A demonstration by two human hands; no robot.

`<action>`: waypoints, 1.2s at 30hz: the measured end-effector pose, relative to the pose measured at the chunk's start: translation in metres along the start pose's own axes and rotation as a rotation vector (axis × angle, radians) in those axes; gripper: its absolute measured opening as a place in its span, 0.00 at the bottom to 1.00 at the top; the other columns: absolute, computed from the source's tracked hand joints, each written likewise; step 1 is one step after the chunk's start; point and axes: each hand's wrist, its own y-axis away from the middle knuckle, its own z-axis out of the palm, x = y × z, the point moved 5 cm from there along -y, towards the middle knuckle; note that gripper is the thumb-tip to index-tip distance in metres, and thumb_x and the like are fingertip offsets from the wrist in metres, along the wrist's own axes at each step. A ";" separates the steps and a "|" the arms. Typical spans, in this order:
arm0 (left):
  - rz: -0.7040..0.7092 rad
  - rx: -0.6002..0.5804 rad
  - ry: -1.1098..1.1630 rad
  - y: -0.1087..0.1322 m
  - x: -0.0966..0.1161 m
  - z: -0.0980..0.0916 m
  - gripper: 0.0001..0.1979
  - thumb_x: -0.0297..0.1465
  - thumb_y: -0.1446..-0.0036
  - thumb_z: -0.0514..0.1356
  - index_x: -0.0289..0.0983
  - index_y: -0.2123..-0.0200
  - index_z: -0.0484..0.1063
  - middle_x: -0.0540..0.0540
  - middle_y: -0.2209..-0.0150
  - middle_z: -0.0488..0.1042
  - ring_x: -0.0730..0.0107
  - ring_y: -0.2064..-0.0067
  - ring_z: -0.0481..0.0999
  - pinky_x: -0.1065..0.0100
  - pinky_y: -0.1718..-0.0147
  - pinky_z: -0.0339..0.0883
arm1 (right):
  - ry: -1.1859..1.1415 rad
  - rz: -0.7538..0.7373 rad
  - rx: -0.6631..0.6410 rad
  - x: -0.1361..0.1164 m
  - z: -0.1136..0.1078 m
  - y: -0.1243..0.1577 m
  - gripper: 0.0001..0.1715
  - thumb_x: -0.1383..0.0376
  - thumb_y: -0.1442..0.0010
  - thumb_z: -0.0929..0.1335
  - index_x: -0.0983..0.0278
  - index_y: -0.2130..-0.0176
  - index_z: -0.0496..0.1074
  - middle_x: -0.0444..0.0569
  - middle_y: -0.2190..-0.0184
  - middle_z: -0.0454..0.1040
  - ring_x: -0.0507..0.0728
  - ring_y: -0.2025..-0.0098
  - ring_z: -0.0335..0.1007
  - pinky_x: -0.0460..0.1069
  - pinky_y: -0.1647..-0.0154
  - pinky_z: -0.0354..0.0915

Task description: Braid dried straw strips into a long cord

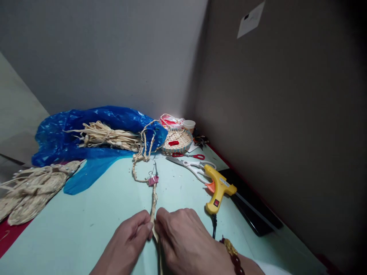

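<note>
A braided straw cord [153, 201] runs from a heap near the blue bag toward me across the pale green table [94, 214]. A pink binder clip [153, 180] is clamped on the cord partway along. My left hand [130, 238] and my right hand [183, 240] meet at the near end of the braid, both with fingers pinched on the straw strands. A beaded bracelet [233, 255] sits on my right wrist.
A yellow glue gun [218, 188] lies right of the cord, with white shears [191, 167] and red scissors [190, 156] behind it. A blue plastic bag [86, 133] holds dried husks [109, 137]. A woven tray [177, 141], woven sandals [31, 193] and a dark flat object [252, 208] are nearby.
</note>
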 end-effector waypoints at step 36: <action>-0.153 -0.207 0.148 0.009 -0.003 -0.001 0.14 0.41 0.46 0.60 0.37 0.75 0.65 0.57 0.86 0.61 0.80 0.83 0.49 0.74 0.83 0.39 | -1.184 0.064 -0.345 0.008 0.011 -0.008 0.13 0.57 0.37 0.64 0.65 0.62 0.67 0.44 0.72 0.69 0.49 0.73 0.66 0.43 0.70 0.60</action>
